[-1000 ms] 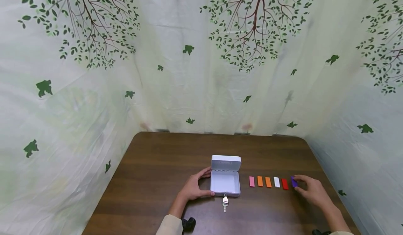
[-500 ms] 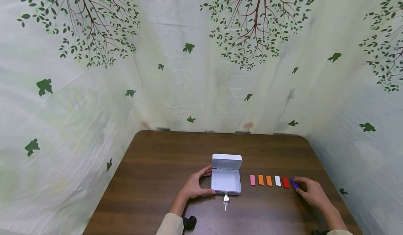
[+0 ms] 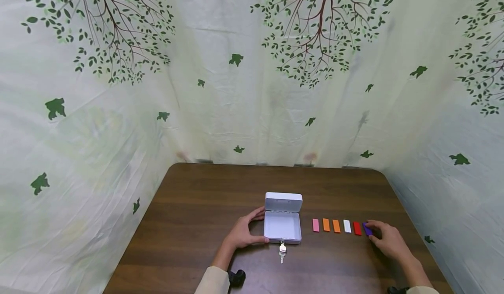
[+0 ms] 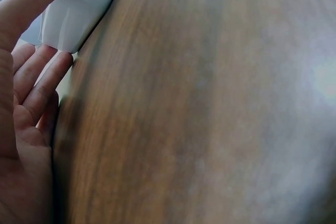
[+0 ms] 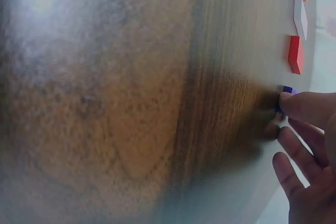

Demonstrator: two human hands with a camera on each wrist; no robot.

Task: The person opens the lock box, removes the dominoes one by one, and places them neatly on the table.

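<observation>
A small white metal box [image 3: 282, 227] stands on the brown table with its lid [image 3: 283, 202] raised; a key [image 3: 282, 249] sits in the lock at its front, another hanging below. My left hand [image 3: 242, 234] holds the box's left side, thumb at the front corner, fingers toward the hinge; in the left wrist view the fingertips [image 4: 63, 59] touch its white wall. On the right, my right hand [image 3: 390, 239] pinches a purple block [image 3: 367, 229] between thumb and fingers. The thumb covers part of this block [image 5: 287, 89] in the right wrist view.
Left of the purple block runs a row of flat blocks: red [image 3: 357, 228], white [image 3: 347, 226], two orange [image 3: 331, 225] and pink [image 3: 316, 225]. The table [image 3: 220, 184] ends at a leaf-printed cloth [image 3: 271, 110] behind and on both sides.
The purple block has tilted slightly, its near end turning right, in the right hand's pinch. The view shifts a little; the left hand stays on the box.
</observation>
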